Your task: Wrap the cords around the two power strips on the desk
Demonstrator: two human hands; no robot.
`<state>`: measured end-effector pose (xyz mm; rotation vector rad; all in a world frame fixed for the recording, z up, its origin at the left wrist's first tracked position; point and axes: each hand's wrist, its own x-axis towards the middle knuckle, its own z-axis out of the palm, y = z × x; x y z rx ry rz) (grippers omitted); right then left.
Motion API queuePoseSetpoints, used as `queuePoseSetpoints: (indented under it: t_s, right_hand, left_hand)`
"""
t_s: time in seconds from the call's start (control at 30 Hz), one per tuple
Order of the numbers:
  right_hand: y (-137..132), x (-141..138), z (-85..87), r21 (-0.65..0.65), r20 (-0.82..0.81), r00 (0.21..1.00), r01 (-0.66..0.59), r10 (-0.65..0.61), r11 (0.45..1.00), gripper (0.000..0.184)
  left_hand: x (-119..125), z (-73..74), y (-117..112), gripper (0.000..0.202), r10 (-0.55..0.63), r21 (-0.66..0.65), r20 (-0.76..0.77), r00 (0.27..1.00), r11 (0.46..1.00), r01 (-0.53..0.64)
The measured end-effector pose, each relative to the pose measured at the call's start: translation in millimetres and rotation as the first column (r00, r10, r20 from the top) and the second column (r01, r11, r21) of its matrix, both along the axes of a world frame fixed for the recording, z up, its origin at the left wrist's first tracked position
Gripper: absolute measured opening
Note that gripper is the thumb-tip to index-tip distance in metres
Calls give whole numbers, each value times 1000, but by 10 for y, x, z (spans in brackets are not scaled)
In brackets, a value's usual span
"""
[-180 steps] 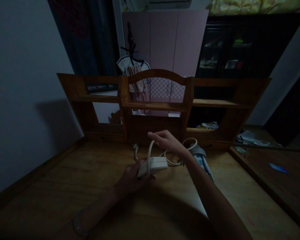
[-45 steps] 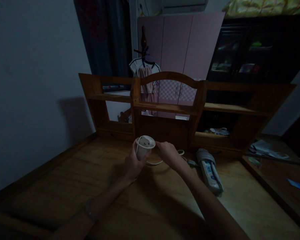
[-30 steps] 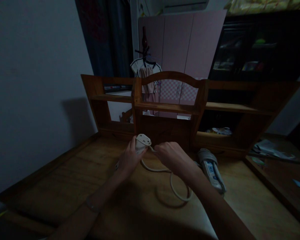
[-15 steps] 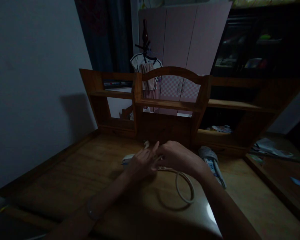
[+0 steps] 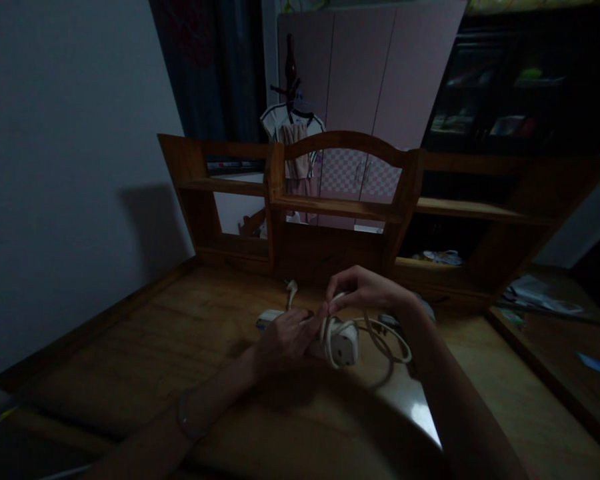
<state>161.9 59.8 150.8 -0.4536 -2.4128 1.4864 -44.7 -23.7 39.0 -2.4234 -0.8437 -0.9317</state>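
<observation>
My left hand is closed around the middle of a white power strip, held just above the wooden desk. The strip's socket end points towards me on the right, and its other end juts out behind the hand. Several turns of white cord are wound about the socket end. My right hand pinches the cord above the strip, close to the left fingertips. A loose loop of cord hangs below the right hand. Beyond the left hand, a white plug sticks up.
A wooden desk with a shelf unit along its back lies before me. Behind my right wrist is a coiled grey cord bundle, mostly hidden. Papers lie at the right, a wall stands left.
The strip's socket end has turned into view towards me, with cord around it. My right hand has moved slightly right, and the loose loop has shifted right and up.
</observation>
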Motion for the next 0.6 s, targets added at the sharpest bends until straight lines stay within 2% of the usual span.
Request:
queuePoseSetpoints:
  t_s: [0.1, 0.23, 0.43, 0.6]
  right_hand:
    - [34, -16, -40, 13, -18, 1000, 21, -21, 1000, 32]
    - [90, -68, -142, 48, -49, 995, 87, -84, 995, 36]
    - [221, -168, -336, 60, -116, 983, 153, -145, 986, 37]
    - [323, -218, -478, 149, -92, 985, 158, -145, 976, 37]
  left_hand:
    - [-27, 18, -8, 91, 11, 6, 43, 999, 1000, -12]
    - [-58, 23, -19, 94, 112, 33, 110, 988, 993, -117]
    - [5, -34, -21, 92, 247, -133, 277, 929, 967, -217]
    - [-1, -95, 93, 82, 243, -186, 431, 869, 966, -178]
